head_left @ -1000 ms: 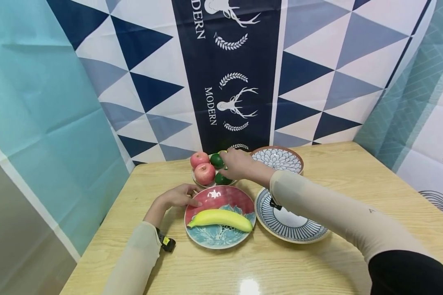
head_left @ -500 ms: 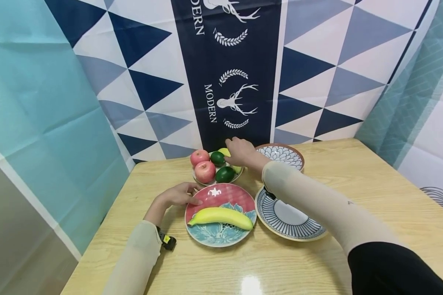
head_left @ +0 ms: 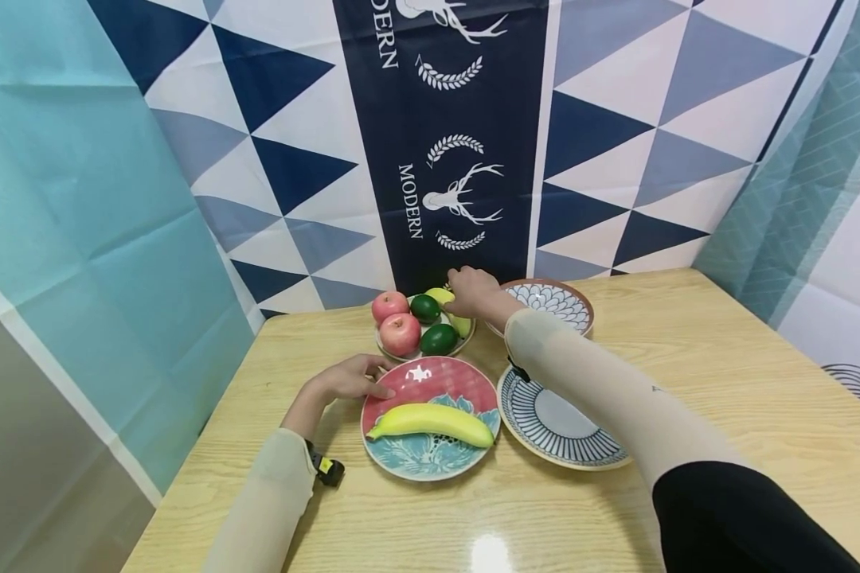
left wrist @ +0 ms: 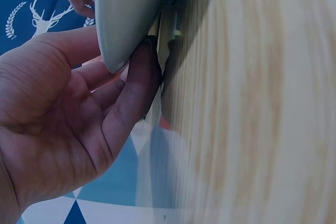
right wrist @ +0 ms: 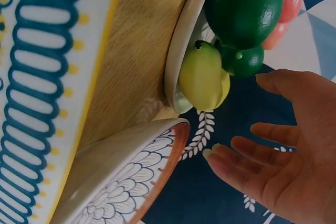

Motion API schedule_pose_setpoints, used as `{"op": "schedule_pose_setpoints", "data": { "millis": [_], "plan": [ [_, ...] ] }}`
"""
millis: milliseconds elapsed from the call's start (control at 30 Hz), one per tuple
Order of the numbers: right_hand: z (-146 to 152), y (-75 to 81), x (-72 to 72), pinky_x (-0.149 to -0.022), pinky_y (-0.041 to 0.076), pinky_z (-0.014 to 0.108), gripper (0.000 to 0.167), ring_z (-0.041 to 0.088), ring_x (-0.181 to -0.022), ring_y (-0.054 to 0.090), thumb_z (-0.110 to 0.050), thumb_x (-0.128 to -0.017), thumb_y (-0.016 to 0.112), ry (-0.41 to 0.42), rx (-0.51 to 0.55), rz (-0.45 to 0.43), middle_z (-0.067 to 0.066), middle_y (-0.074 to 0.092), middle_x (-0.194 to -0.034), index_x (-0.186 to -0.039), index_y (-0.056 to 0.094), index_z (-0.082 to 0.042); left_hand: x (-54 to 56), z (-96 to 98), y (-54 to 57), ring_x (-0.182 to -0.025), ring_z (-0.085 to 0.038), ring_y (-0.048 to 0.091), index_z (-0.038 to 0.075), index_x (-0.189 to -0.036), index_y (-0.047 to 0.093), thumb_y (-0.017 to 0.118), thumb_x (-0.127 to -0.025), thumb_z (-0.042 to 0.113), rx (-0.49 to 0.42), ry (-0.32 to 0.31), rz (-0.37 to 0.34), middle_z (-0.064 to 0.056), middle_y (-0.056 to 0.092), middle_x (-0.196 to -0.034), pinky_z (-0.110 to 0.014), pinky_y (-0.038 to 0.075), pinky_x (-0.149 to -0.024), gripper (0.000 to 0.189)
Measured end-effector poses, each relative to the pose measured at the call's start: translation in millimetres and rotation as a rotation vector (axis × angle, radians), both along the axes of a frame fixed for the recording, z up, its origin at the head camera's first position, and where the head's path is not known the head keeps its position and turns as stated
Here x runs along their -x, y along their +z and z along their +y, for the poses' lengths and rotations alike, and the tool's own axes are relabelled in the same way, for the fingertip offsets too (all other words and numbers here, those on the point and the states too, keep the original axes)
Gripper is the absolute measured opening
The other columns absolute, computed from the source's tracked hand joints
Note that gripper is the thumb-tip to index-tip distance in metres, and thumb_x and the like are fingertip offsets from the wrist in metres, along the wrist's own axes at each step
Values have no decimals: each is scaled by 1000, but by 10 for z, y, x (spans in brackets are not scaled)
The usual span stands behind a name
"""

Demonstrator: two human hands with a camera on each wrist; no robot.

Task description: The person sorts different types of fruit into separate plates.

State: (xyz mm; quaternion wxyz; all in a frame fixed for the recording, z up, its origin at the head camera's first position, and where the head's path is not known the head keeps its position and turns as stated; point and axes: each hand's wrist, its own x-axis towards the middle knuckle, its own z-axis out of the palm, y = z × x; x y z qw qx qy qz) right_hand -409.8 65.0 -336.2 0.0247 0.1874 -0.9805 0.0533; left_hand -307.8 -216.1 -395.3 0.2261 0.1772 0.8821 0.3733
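With thumb on top and fingers beneath, my left hand grips the rim of a red and teal plate; in the left wrist view the hand pinches the plate's edge. A yellow banana lies across that plate. My right hand hovers beside a small fruit plate, fingers parted. In the right wrist view this hand holds nothing, apart from a yellow-green fruit and dark green oval fruits. Two pink-red apples share the fruit plate.
Right of the banana plate sits a blue-and-white striped plate, partly under my right forearm. Behind it stands a brown-rimmed petal-patterned bowl or plate. A patterned cloth hangs behind the wooden table.
My right hand has lifted off the fruit plate and shifted slightly right, uncovering the green and yellow fruits. The left hand stays on the plate's rim.
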Motion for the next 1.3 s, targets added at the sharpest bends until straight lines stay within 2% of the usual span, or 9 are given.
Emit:
{"op": "schedule_pose_setpoints", "data": {
  "millis": [367,600,700,800,967,1000,1200,1233,1300],
  "plan": [
    [5,-78,140,-105,50,53,65,39,-126,59,-38,-97,73,9,65,-33,23,60,-137,-145,54,1,1,14,-18,-106,-26,56,8,-132,68,81,-91,18,5,18,-1,-9,65,-112,-35,52,-88,44],
    [13,-587,810,-96,53,57,63,41,-114,65,-43,-89,76,30,8,-39,21,67,-125,-133,61,-1,-3,28,-23,-108,-27,56,10,-130,68,82,-91,21,18,24,-13,-8,65,-113,-36,52,-91,43],
    [-10,-689,952,-94,52,55,64,35,-107,66,-46,-85,79,22,-15,-35,17,68,-118,-130,63,-4,-1,21,-17,-109,-27,56,10,-130,68,82,-91,21,12,27,-13,-8,65,-114,-37,52,-91,43],
    [-91,-527,775,-96,51,55,65,34,-105,65,-44,-85,81,9,-17,-79,16,69,-116,-131,62,-3,0,1,-8,-108,-27,56,10,-130,68,82,-90,20,11,32,-13,-8,65,-113,-37,52,-90,43],
    [-186,-147,195,-103,50,50,61,37,-117,62,-32,-92,77,17,-40,-128,23,65,-126,-135,58,6,-4,-8,-6,-107,-27,56,10,-130,68,82,-91,20,8,37,-15,-8,65,-113,-36,51,-90,43],
    [-192,-148,178,-104,50,49,59,37,-119,61,-30,-92,76,18,-46,-131,23,64,-128,-135,57,6,-7,-9,-7,-107,-27,56,10,-130,68,82,-91,20,7,37,-16,-8,65,-113,-36,51,-90,43],
    [-151,-421,615,-94,54,45,57,32,-109,62,-27,-84,82,23,-41,-163,20,65,-121,-127,61,3,-14,-3,-2,-108,-27,56,10,-131,68,81,-91,20,7,36,-22,-8,65,-113,-36,51,-91,43],
    [-158,-422,632,-93,54,44,55,32,-109,62,-25,-83,82,13,-41,-171,19,66,-121,-126,62,3,-11,-2,-1,-108,-27,56,10,-131,68,81,-91,20,9,36,-21,-8,65,-113,-37,51,-91,44],
    [-220,-247,418,-94,54,45,46,33,-109,63,-20,-85,80,-31,-67,-193,19,67,-120,-123,66,2,-7,3,7,-108,-26,56,10,-131,68,81,-91,20,14,37,-18,-8,65,-113,-37,51,-91,44]
  ]
}}
